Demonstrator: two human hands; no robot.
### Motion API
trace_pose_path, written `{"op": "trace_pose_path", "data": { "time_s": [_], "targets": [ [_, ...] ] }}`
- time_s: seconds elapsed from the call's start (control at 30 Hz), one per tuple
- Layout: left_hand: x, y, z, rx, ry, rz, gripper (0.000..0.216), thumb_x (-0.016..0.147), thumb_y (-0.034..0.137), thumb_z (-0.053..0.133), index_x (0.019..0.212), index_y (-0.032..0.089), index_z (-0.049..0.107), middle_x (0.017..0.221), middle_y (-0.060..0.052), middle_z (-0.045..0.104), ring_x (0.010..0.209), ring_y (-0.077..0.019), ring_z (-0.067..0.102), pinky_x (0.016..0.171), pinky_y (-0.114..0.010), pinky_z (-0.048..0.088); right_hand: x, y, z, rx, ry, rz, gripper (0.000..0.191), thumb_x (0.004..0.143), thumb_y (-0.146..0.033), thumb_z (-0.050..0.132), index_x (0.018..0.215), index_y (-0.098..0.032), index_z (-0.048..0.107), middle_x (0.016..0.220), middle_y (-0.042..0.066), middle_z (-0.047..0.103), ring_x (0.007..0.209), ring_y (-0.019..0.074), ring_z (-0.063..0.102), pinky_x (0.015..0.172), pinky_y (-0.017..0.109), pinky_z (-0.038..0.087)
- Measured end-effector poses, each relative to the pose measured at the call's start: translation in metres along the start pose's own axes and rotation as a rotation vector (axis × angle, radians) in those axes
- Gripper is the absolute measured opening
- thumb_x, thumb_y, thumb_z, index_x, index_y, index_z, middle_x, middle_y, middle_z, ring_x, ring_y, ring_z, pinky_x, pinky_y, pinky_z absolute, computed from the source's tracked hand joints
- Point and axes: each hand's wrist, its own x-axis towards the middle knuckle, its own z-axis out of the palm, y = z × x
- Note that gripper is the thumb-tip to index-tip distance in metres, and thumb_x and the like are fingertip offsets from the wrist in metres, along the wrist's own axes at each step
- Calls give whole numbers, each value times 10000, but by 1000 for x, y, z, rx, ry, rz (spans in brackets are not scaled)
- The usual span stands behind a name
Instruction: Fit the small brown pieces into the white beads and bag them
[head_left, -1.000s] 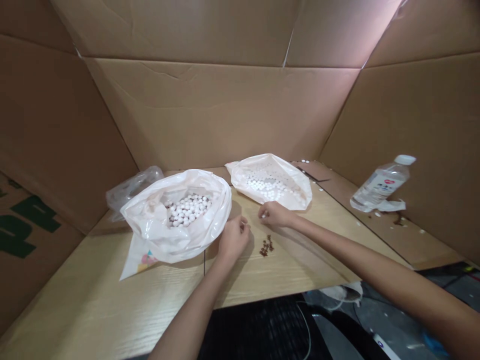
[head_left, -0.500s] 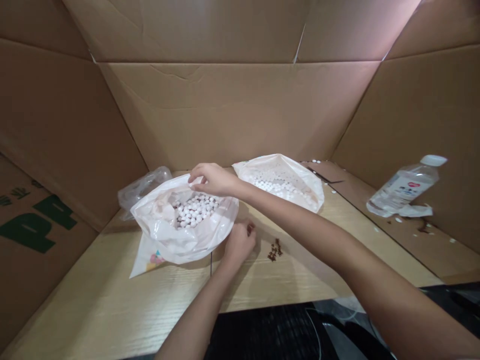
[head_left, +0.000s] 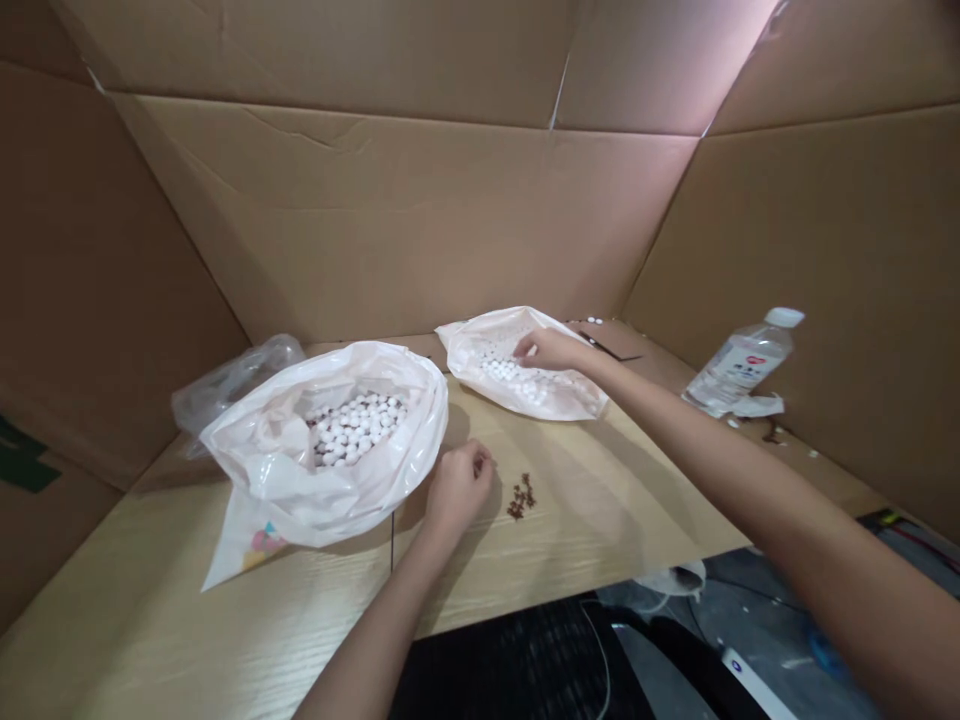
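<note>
My right hand point(head_left: 553, 350) reaches into the far white plastic bag point(head_left: 525, 402), its fingers bent down and together at the white round pieces point(head_left: 501, 368) inside. Whatever lies between those fingertips is too small to make out. My left hand point(head_left: 461, 482) rests on the table, curled closed beside the nearer white plastic bag point(head_left: 292, 505); its fingers hide anything within. That bag stands wide open, holding many white round pieces point(head_left: 356, 430) with dark reddish gaps among them. Just right of my left hand lies a small cluster of brown star-shaped pieces point(head_left: 521, 497).
A clear bottle with a white cap point(head_left: 742, 365) leans at the right by a white scrap point(head_left: 757, 405). Crumpled clear plastic point(head_left: 232, 385) lies behind the nearer bag. A thin dark tool point(head_left: 607, 347) is behind the far bag. Cardboard walls point(head_left: 405, 220) enclose the table.
My right hand has left the nearer bag's rim and moved right into the far bag. My left hand stays curled on the table. The camera view has turned to the right.
</note>
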Motion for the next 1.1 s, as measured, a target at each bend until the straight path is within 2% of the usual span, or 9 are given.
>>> {"op": "trace_pose_path", "data": {
  "time_s": [0.13, 0.23, 0.33, 0.5, 0.67, 0.77, 0.83, 0.93, 1.1],
  "targets": [
    [2, -1, 0, -1, -7, 0, 153, 804, 115, 499, 750, 152, 637, 731, -52, 681, 657, -167, 598, 624, -259, 390, -2, 31, 25, -39, -107, 84, 366, 734, -137, 693, 1098, -159, 718, 1114, 110, 707, 1020, 269, 662, 860, 316, 511],
    [2, -2, 0, -9, -14, 7, 159, 809, 121, 493, 756, 148, 640, 730, -49, 683, 655, -165, 602, 629, -260, 398, -2, 38, 40, -36, -158, 79, 424, 706, -167, 732, 1128, -194, 710, 1157, 94, 692, 1055, 276, 651, 881, 324, 509],
    [3, -3, 0, -15, -22, 15, 160, 809, 123, 490, 761, 149, 641, 735, -47, 685, 661, -164, 605, 640, -260, 408, -1, 36, 49, -13, -172, 35, 434, 720, -126, 703, 1149, -192, 700, 1192, 87, 678, 1102, 261, 630, 921, 301, 483],
    [4, -3, -1, -28, -37, 31, 158, 807, 129, 487, 763, 150, 637, 728, -42, 677, 654, -161, 604, 634, -257, 411, -1, 30, 52, 34, -167, -25, 435, 769, -64, 609, 1191, -143, 677, 1185, 94, 682, 1052, 228, 653, 898, 264, 486],
    [4, -3, -1, -39, -42, 43, 159, 799, 133, 483, 765, 148, 637, 705, -39, 669, 639, -161, 598, 619, -257, 408, 2, 23, 52, 43, -167, -2, 403, 796, -80, 592, 1183, -138, 683, 1212, 92, 667, 1094, 227, 635, 911, 243, 473],
    [4, -3, -1, -44, -41, 47, 155, 800, 140, 485, 763, 148, 635, 703, -37, 668, 640, -161, 598, 619, -256, 410, 8, 18, 54, 35, -171, 46, 385, 785, -77, 611, 1156, -133, 698, 1170, 94, 688, 1049, 239, 654, 887, 249, 489],
    [5, -3, -2, -45, -39, 49, 154, 804, 144, 485, 761, 147, 633, 710, -38, 671, 640, -160, 598, 624, -256, 413, 14, 15, 56, 19, -184, 97, 326, 797, -91, 627, 1114, -104, 703, 1096, 113, 714, 990, 243, 674, 865, 298, 513],
    [5, -4, -2, -44, -38, 50, 155, 804, 142, 483, 756, 145, 630, 708, -36, 671, 634, -157, 597, 620, -253, 413, 25, 13, 57, 4, -245, 159, 226, 855, -194, 650, 1058, -101, 683, 994, 82, 725, 898, 205, 691, 818, 361, 546],
    [6, -6, -1, -43, -30, 54, 151, 800, 131, 483, 762, 150, 628, 705, -25, 665, 632, -148, 594, 621, -244, 412, 36, 13, 55, 27, -337, 222, 267, 885, -253, 643, 1109, -109, 640, 984, 72, 707, 802, 162, 692, 716, 324, 578]
  ]
}}
